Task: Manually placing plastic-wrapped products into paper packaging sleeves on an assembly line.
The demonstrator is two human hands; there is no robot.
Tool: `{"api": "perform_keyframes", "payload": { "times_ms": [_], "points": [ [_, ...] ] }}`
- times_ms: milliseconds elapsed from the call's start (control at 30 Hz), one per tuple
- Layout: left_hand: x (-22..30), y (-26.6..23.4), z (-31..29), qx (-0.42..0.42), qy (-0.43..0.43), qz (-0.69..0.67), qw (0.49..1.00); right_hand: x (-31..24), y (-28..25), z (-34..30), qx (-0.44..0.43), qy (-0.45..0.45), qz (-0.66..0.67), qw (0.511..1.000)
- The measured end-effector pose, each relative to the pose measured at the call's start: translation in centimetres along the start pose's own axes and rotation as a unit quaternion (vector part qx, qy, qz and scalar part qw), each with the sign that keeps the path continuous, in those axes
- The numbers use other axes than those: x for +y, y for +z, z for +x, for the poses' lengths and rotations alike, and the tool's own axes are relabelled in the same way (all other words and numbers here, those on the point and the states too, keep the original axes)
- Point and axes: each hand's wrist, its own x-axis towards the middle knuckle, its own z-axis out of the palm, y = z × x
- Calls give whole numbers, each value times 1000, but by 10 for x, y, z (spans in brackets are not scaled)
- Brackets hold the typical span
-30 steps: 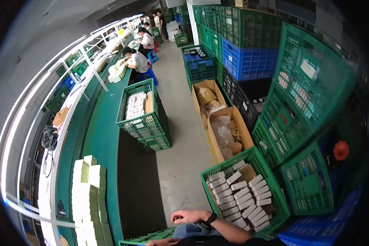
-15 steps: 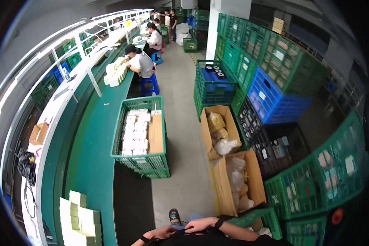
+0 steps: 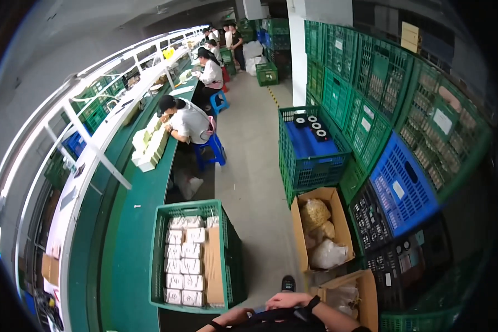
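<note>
My left hand (image 3: 237,316) and my right hand (image 3: 289,300) are held low in front of my waist, a short gap between them. The fingers of both curl in against the dark clothing on my body. What they grip, if anything, is hidden. A dark band circles each wrist. Ahead of my left hand is a green crate (image 3: 233,252), holding rows of small white boxes (image 3: 191,266) beside a brown cardboard sheet (image 3: 213,265). Nearest my right hand is an open carton (image 3: 365,299) with clear plastic bags in it.
A long green workbench (image 3: 133,232) runs along the left, with pale yellow boxes (image 3: 149,145) before a seated person (image 3: 191,123). Another carton (image 3: 343,221) with filled bags and a crate with blue contents (image 3: 315,160) line the right of the aisle (image 3: 249,182). Stacked crates (image 3: 365,124) rise behind.
I have moved forward along the aisle: the crate of white boxes, the cartons and the seated people are closer. My hands stay at my waist, and my forward shoe shows farther right.
</note>
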Motion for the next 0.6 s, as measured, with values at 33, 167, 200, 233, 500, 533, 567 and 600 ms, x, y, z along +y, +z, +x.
{"api": "perform_keyframes", "payload": {
  "times_ms": [33, 167, 200, 233, 500, 533, 567, 600],
  "points": [
    [1, -15, 23, 5, 27, 42, 999, -12, -28, -9, 17, 34, -56, 998],
    [57, -113, 93, -27, 77, 130, 988, -33, -151, -29, 45, 98, -196, 975],
    [64, -133, 110, -28, 80, 129, 988, -31, -175, -28, 30, 91, -225, 970],
    [65, -149, 126, 37, 126, 146, 981, -27, -202, -24, 9, 83, -256, 963],
    [77, -371, 281, 189, 210, 265, 922, -52, -469, 27, 39, 106, -99, 989],
    [76, -414, 309, 175, 204, 253, 929, -71, -507, 32, 50, 110, -97, 988],
    [78, -429, 316, 174, 176, 227, 942, -97, -533, 42, 29, 107, -127, 986],
    [91, -449, 321, 176, 171, 216, 945, -128, -559, 46, 15, 104, -153, 983]
  ]
}}
